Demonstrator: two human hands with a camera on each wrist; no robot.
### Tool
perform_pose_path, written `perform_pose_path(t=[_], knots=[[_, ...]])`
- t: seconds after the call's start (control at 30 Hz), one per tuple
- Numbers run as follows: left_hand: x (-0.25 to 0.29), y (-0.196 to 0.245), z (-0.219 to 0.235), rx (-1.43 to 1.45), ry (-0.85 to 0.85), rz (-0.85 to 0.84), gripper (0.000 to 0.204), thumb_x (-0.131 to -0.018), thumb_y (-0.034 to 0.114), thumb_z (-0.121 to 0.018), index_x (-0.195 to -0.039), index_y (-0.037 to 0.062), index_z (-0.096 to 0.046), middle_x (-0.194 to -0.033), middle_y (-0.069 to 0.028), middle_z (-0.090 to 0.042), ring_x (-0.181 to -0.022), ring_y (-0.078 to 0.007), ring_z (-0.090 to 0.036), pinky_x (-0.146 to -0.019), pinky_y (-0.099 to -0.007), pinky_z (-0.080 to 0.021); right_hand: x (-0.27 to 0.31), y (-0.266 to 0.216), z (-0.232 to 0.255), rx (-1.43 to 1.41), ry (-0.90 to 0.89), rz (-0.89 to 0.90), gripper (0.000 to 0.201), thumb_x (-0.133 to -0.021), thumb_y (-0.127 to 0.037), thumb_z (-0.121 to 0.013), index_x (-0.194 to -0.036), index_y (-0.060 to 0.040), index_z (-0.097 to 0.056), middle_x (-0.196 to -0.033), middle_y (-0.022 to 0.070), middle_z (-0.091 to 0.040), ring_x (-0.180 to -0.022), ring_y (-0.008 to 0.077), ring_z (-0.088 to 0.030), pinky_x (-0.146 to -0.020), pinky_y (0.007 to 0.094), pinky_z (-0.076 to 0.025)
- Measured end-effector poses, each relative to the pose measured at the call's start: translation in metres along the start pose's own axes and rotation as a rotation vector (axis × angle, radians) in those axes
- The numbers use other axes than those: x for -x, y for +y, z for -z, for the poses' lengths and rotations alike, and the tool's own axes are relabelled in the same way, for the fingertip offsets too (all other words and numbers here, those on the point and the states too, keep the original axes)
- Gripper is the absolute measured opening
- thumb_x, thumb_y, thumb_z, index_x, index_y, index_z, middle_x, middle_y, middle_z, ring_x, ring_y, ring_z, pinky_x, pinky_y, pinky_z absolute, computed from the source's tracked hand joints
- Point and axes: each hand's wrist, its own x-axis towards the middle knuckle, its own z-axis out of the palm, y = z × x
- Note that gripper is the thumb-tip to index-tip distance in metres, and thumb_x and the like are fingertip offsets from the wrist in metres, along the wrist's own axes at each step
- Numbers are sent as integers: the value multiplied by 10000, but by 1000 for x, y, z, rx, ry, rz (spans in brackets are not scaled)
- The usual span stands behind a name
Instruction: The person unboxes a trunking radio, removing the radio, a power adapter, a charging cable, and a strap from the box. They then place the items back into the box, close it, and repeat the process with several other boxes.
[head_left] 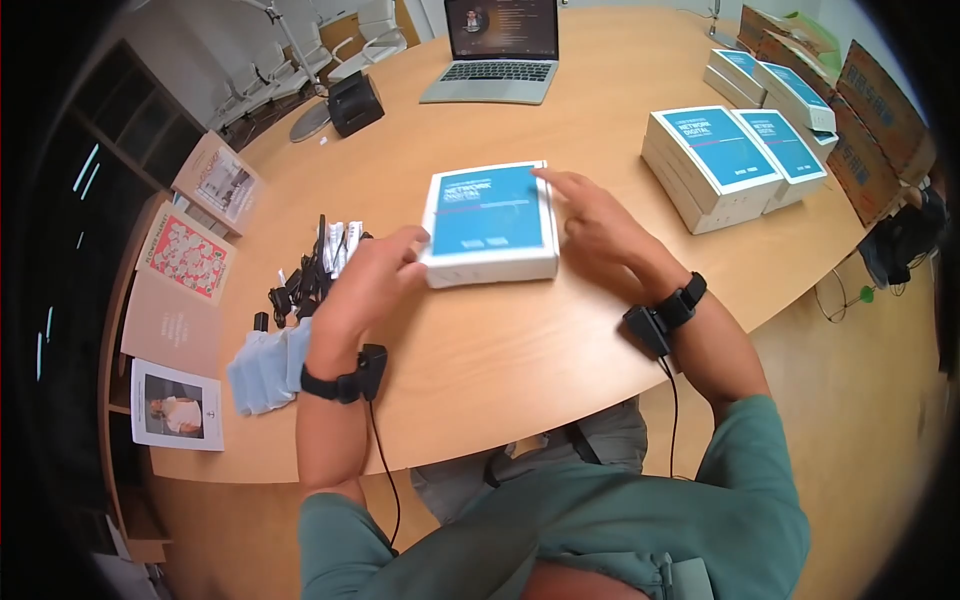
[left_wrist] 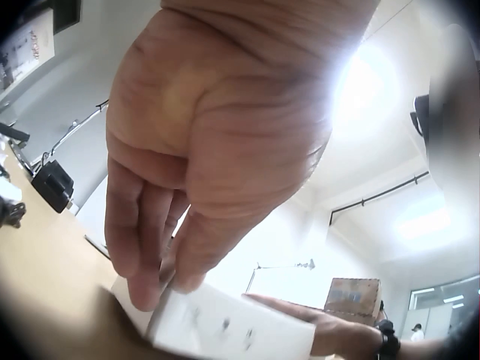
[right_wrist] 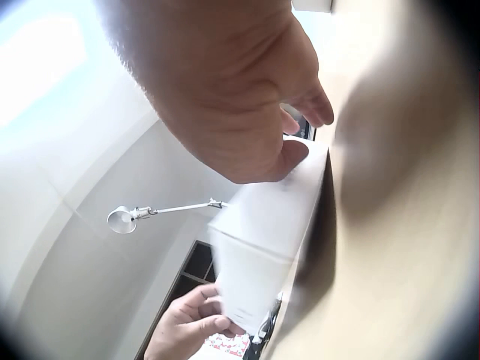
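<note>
A white box with a blue label (head_left: 490,215) lies label up on the wooden table, between the two hands. The left hand (head_left: 375,275) pinches its near left corner; in the left wrist view, thumb and fingers of that hand (left_wrist: 217,135) lie on two adjoining sides of the white box (left_wrist: 232,322). At the far right corner, the right hand (head_left: 605,225) touches the box with an extended index finger. The right wrist view has the right hand (right_wrist: 240,97) with its thumb against the side of the box (right_wrist: 270,217). Contact of its other fingers is unclear.
Similar boxes (head_left: 715,160) stand stacked at the right, before brown cartons (head_left: 880,110). A laptop (head_left: 500,75) and black device (head_left: 355,104) are at the back. Cables (head_left: 300,285), a pale blue cloth item (head_left: 262,372) and booklets (head_left: 180,315) occupy the left.
</note>
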Motion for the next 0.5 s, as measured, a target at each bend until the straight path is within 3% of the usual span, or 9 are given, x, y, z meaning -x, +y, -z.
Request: perform_pose_path(t=[0.03,0.07,0.13,0.2,0.27,0.33,0.4,0.43,0.5], knots=[[-5,1,-6,-46,-71,58,615,-942,58,-771,-1527,33,-581,-983,-257,-790,-864,-349,-777,-860,-402,-590,-1,-4,5,-59,-15,-117,710,-1008,-188,-782,-1660,-186,-502,-1560,282,-579,-1398,376,-627,-1134,461,-540],[-3,3,-10,-47,-68,63,615,-942,58,-771,-1527,33,-581,-983,-257,-790,-864,-349,-777,-860,-402,-590,-2,-8,8,-61,-18,-113,710,-1008,-188,-782,-1660,-186,-502,-1560,282,-579,-1398,376,-627,-1134,461,-540],[-2,3,-15,-7,-94,43,697,-958,77,-750,-1607,67,-496,-1011,-252,-785,-891,-365,-773,-858,-431,-583,-4,-18,16,-231,-110,-347,710,-1026,-244,-764,-1671,-145,-484,-1472,299,-653,-1296,370,-696,-1088,428,-559],[-3,-3,-21,-42,-107,17,751,-979,107,-744,-1659,95,-425,-1066,-285,-771,-942,-427,-761,-875,-462,-579,0,-18,7,-200,-175,-316,724,-1042,-295,-757,-1667,-71,-470,-1515,274,-625,-1354,312,-658,-1095,396,-548],[-4,-4,-32,-197,-26,-61,747,-992,124,-746,-1665,96,-423,-1111,-314,-750,-995,-492,-736,-894,-487,-573,5,4,-13,88,-138,174,806,-1022,-432,-774,-1638,-3,-479,-1504,277,-628,-1350,309,-636,-1076,403,-542],[-5,-6,-37,-164,49,-103,724,-992,118,-751,-1651,93,-453,-1116,-324,-741,-1027,-520,-715,-909,-505,-566,7,-10,-12,156,-152,150,795,-1040,-410,-766,-1632,28,-466,-1519,244,-602,-1364,247,-607,-1064,395,-562],[-3,2,-31,-94,117,-56,671,-996,110,-742,-1622,89,-503,-1137,-326,-738,-1043,-514,-715,-903,-497,-568,4,-15,-17,-460,-32,48,739,-1042,-355,-775,-1631,-16,-486,-1475,173,-628,-1298,226,-640,-991,369,-599],[-2,17,-26,-55,130,-47,634,-997,83,-736,-1598,74,-536,-1156,-319,-733,-1036,-486,-729,-883,-484,-573,1,-17,-16,-438,-14,38,739,-1042,-355,-775,-1631,-16,-486,-1475,173,-628,-1298,226,-640,-991,369,-599],[-2,34,-28,-60,225,-159,623,-1005,71,-730,-1597,61,-535,-1159,-301,-739,-1023,-446,-747,-879,-467,-583,-2,-21,-9,-731,151,-168,645,-1050,-297,-769,-1600,-55,-534,-1422,117,-645,-1210,191,-672,-884,336,-632]])
